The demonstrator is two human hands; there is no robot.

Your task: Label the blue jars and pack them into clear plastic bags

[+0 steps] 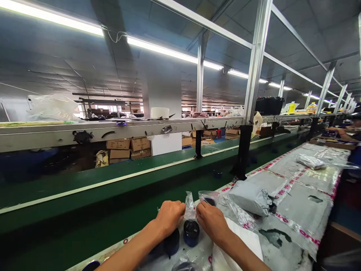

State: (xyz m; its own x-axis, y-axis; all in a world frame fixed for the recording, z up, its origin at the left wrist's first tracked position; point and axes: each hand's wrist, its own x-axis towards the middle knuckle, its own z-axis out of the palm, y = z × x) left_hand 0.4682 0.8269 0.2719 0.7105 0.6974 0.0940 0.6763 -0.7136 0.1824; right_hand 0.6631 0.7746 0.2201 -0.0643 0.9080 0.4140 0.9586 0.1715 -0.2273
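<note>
Between my hands stands a clear plastic bag, its top gathered upward above a dark blue and black round object. My left hand is closed, pinching the bag's left side. On the other side my right hand is closed at the bag's right edge, its fingertips partly hidden. Under my left wrist sits another dark round object, partly covered by the arm. A further clear bag with something dark inside lies just beyond my right hand. At the lower edge a bagged dark piece is cut off by the frame.
A green conveyor belt runs along the left of the taped worktable. A grey-white plastic package and a white sheet lie to the right. Metal posts rise beyond the belt. Cartons are stacked under the far shelf.
</note>
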